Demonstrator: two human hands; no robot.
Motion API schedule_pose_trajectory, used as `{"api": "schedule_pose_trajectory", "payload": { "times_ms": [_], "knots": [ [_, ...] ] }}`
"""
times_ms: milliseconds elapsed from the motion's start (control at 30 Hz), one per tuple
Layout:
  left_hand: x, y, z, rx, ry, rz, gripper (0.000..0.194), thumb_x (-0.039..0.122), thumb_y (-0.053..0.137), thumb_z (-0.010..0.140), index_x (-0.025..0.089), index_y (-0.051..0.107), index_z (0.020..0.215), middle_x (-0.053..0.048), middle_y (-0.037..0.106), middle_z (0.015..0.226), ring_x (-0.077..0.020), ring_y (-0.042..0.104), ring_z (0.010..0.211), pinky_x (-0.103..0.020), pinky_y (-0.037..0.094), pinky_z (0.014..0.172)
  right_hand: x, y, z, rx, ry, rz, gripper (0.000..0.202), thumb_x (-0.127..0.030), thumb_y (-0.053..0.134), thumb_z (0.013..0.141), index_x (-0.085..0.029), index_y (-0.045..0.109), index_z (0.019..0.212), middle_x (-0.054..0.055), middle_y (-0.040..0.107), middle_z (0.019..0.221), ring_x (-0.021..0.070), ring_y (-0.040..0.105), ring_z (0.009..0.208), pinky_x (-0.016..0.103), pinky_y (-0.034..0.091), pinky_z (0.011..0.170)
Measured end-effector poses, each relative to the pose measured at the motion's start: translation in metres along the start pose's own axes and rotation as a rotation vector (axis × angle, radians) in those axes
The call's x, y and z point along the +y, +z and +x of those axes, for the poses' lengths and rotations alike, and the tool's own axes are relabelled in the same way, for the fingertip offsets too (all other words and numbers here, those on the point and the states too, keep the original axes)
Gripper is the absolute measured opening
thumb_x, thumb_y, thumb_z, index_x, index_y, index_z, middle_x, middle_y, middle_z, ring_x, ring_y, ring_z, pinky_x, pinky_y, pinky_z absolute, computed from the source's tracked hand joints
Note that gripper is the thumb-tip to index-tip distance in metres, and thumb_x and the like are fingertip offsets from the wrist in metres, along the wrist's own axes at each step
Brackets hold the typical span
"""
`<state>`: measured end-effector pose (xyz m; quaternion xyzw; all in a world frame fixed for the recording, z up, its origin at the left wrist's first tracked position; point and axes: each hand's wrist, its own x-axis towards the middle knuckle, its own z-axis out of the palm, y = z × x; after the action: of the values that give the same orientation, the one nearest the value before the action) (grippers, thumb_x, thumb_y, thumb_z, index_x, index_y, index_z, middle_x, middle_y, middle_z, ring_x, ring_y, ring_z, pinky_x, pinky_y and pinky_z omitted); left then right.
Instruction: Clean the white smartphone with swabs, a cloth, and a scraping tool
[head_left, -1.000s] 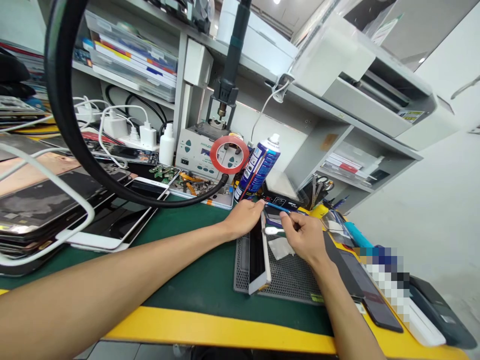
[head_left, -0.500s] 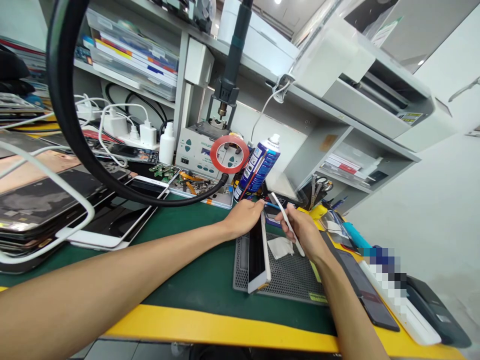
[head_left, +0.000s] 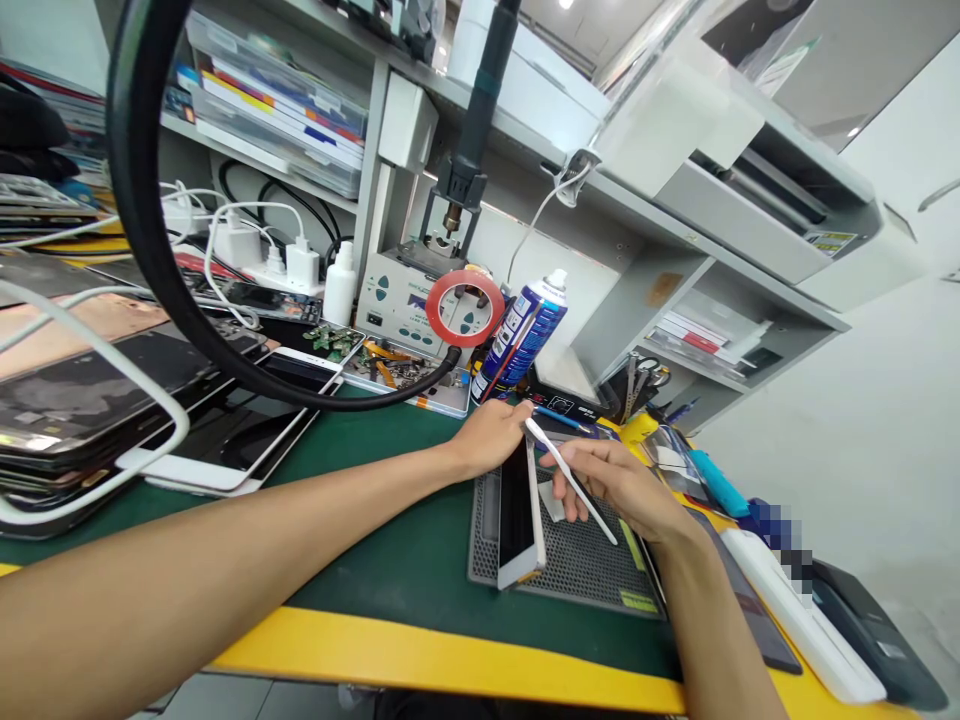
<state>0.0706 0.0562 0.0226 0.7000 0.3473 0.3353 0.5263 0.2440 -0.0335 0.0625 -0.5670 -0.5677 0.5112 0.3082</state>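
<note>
My left hand (head_left: 491, 438) is closed on the upper end of a white phone (head_left: 520, 510) with a dark screen. The phone leans at a tilt over a grey perforated mat (head_left: 592, 560). Just right of it, my right hand (head_left: 611, 485) pinches a slim white stick-like tool (head_left: 574, 482); its exact kind cannot be made out. The tool's upper end points toward my left fingers and close to the phone's top. A white cloth or wipe (head_left: 551, 500) lies on the mat, partly hidden behind my right fingers. Beyond my hands lies a blue pen-like tool (head_left: 562, 418).
A blue spray can (head_left: 521, 335), a red tape roll (head_left: 465, 308) and a parts tray (head_left: 397, 375) stand behind. Stacked phone screens and tablets (head_left: 202, 450) lie left under a black hose (head_left: 135, 200). A white device (head_left: 802, 615) lies at the right edge.
My right hand and the white tool have moved down toward me, with the hand a little to the right. My left hand and the phone have stayed nearly still.
</note>
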Motion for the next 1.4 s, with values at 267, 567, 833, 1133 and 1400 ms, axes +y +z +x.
{"api": "schedule_pose_trajectory", "payload": {
  "times_ms": [267,567,833,1133,1400],
  "knots": [
    [-0.001,0.001,0.0,-0.01,-0.01,-0.009,0.057,0.051,0.034,0.092,0.016,0.058,0.055,0.004,0.034,0.039,-0.012,0.031,0.043,-0.027,0.023,0.049,0.003,-0.004,0.0,-0.024,-0.026,-0.07,0.031,-0.047,0.056,0.09,-0.016,0.061,0.091,0.004,0.065,0.073,0.0111,0.057,0.051,0.022,0.041,0.048],
    [-0.001,0.001,0.0,-0.002,0.013,-0.008,0.06,0.054,0.034,0.091,0.016,0.058,0.051,0.003,0.031,0.04,-0.0129,0.031,0.045,-0.028,0.024,0.051,0.004,-0.006,-0.001,-0.065,-0.05,-0.067,0.033,-0.047,0.058,0.09,-0.014,0.062,0.091,0.002,0.059,0.068,0.0083,0.046,0.048,0.021,0.033,0.045],
    [-0.005,0.001,0.002,0.006,0.023,0.004,0.059,0.054,0.034,0.09,0.014,0.063,0.057,0.001,0.043,0.045,-0.0145,0.04,0.049,-0.027,0.028,0.052,-0.001,-0.007,-0.006,-0.17,-0.042,-0.039,0.027,-0.04,0.058,0.09,-0.014,0.062,0.085,0.0,0.057,0.062,0.006,0.039,0.044,0.02,0.024,0.042],
    [-0.002,0.001,0.001,-0.009,0.004,0.021,0.06,0.054,0.031,0.091,0.014,0.063,0.057,-0.002,0.053,0.048,-0.0141,0.04,0.045,-0.028,0.028,0.051,-0.001,-0.011,-0.009,-0.234,-0.035,-0.057,0.03,-0.043,0.061,0.087,-0.012,0.061,0.083,0.0,0.056,0.057,0.0046,0.034,0.039,0.021,0.019,0.041],
    [-0.001,0.001,0.0,0.003,0.017,0.014,0.059,0.053,0.032,0.091,0.015,0.062,0.057,0.001,0.042,0.041,-0.0152,0.041,0.047,-0.028,0.029,0.054,0.0,-0.012,-0.007,-0.175,-0.052,-0.056,0.03,-0.044,0.06,0.088,-0.015,0.056,0.082,-0.001,0.056,0.059,0.0043,0.033,0.04,0.022,0.018,0.042]
  ]
}}
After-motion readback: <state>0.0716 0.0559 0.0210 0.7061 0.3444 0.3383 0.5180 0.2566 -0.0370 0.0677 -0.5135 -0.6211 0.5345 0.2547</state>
